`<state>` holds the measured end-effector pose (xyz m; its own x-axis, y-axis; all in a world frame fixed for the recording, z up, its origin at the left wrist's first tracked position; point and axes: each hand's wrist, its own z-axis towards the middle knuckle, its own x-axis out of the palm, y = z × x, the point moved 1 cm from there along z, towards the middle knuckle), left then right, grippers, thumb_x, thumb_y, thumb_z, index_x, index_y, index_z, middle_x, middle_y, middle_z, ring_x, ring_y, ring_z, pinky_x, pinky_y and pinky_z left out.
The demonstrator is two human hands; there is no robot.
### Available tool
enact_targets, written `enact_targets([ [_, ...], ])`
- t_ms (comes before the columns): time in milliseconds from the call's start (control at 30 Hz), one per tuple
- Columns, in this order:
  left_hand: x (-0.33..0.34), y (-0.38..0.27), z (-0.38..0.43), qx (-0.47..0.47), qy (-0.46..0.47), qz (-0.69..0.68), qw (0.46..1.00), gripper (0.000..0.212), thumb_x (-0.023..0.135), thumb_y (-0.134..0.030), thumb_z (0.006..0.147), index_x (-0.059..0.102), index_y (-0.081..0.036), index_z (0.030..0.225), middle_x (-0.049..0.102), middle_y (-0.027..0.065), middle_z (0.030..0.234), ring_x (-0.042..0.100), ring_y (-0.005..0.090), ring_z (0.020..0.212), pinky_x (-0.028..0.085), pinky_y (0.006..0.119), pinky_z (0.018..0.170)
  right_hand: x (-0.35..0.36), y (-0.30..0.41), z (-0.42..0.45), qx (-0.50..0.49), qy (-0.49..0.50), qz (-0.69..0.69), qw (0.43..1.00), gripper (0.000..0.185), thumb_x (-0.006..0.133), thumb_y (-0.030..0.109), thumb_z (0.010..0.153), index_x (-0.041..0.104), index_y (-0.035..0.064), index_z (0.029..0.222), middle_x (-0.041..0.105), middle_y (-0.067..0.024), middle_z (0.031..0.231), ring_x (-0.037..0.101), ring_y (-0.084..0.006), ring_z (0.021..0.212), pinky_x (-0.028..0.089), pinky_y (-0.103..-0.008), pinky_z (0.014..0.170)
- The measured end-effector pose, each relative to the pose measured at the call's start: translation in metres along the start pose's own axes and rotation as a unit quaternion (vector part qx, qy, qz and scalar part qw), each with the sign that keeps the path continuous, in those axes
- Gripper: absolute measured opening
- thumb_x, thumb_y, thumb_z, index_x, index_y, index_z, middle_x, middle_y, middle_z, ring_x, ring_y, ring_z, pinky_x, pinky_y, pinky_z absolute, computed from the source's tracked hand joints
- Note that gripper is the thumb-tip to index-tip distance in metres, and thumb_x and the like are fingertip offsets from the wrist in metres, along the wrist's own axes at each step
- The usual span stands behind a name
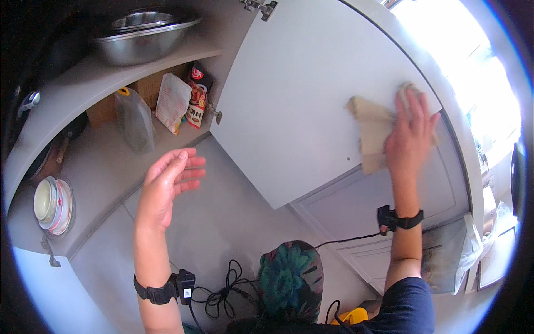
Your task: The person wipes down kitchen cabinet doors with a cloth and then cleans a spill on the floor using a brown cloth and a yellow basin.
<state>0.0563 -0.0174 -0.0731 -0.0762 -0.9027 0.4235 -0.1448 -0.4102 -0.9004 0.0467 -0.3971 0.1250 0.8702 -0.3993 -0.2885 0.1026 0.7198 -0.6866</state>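
Observation:
My right hand (411, 131) presses a beige cloth (375, 131) against the inner face of an open white cabinet door (300, 96). Part of the cloth sticks out to the left of the fingers, and the hand looks slightly blurred. My left hand (169, 183) hangs in the air in front of the open cabinet, its fingers apart and holding nothing. Black straps with small devices circle both my forearms.
A steel basin (146, 41) stands on the cabinet's upper shelf (183, 62). Below are a clear plastic bag (134, 121), food packets (173, 102) and stacked bowls (54, 204). A second door (54, 288) hangs open at lower left. A black cable (227, 292) lies coiled near my knee (290, 279).

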Motion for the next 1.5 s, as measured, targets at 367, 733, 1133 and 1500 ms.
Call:
enact_targets([
  [367, 0.013, -0.020, -0.024, 0.019, -0.008, 0.005, 1.000, 0.037, 0.052, -0.030, 0.098, 0.058, 0.000, 0.119, 0.066, 0.0160, 0.112, 0.065, 0.0225, 0.098, 0.053, 0.033, 0.082, 0.103, 0.201, -0.242, -0.005, 0.377, 0.486, 0.788, 0.038, 0.051, 0.020, 0.094, 0.053, 0.0103, 0.130, 0.052, -0.0100, 0.135, 0.045, -0.0263, 0.130, 0.036, -0.0424, 0.108],
  [733, 0.023, -0.022, -0.028, 0.016, 0.022, 0.013, 1.000, 0.038, 0.054, -0.032, 0.097, 0.057, -0.002, 0.120, 0.066, 0.0125, 0.111, 0.064, 0.0204, 0.099, 0.049, 0.033, 0.085, 0.046, 0.131, -0.213, 0.379, 0.217, 0.491, 0.754, 0.036, 0.054, 0.003, 0.085, 0.050, 0.0024, 0.121, 0.060, -0.0221, 0.115, 0.058, -0.0384, 0.107, 0.045, -0.0451, 0.092],
  [1133, 0.093, -0.018, -0.048, 0.186, 0.103, 0.236, 0.948, 0.055, 0.065, -0.030, 0.092, 0.046, -0.001, 0.134, 0.054, 0.0148, 0.129, 0.055, 0.0239, 0.114, 0.045, 0.037, 0.094, 0.002, 0.119, -0.121, 0.015, 0.431, 0.636, 0.640, 0.035, 0.058, 0.004, 0.083, 0.053, 0.0034, 0.118, 0.064, -0.0210, 0.095, 0.064, -0.0382, 0.088, 0.052, -0.0450, 0.075],
  [1500, 0.051, -0.066, -0.038, 0.390, -0.289, 0.256, 0.836, 0.029, 0.050, -0.029, 0.102, 0.050, -0.001, 0.111, 0.057, 0.0086, 0.082, 0.055, 0.0169, 0.072, 0.047, 0.033, 0.069, -0.046, 0.271, 0.007, -0.229, 0.165, 0.818, 0.501, 0.058, 0.056, -0.002, 0.080, 0.042, 0.0071, 0.136, 0.045, -0.0197, 0.135, 0.058, -0.0391, 0.106, 0.050, -0.0471, 0.085],
])
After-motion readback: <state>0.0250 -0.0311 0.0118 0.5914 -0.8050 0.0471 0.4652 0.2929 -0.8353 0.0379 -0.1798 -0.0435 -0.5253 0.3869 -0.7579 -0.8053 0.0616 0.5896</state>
